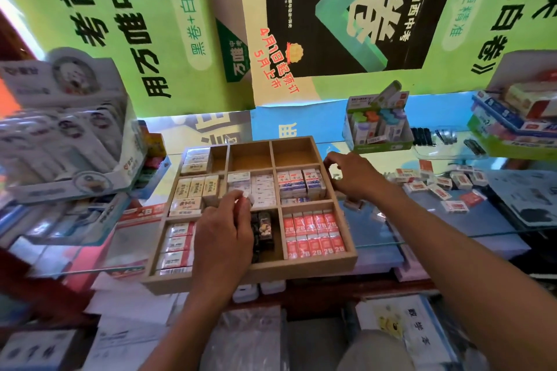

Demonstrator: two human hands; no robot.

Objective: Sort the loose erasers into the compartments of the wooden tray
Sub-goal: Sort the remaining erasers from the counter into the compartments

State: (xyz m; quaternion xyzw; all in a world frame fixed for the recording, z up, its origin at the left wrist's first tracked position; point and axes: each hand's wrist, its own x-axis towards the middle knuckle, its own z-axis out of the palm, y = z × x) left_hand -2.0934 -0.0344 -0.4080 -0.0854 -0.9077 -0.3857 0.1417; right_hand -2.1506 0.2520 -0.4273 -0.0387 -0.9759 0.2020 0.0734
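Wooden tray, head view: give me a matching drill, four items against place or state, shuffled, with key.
Column 1:
1. red 2B erasers
2. loose erasers
3. left hand
4. right hand

Column 2:
A. scattered on the glass counter, right of the wooden tray
B. pinches a small white eraser over the tray's middle
C. near right compartment, in two rows
D. at the tray's right rim, fingers curled; whether it holds anything cannot be told

Pairs: 1-C, 2-A, 3-B, 4-D
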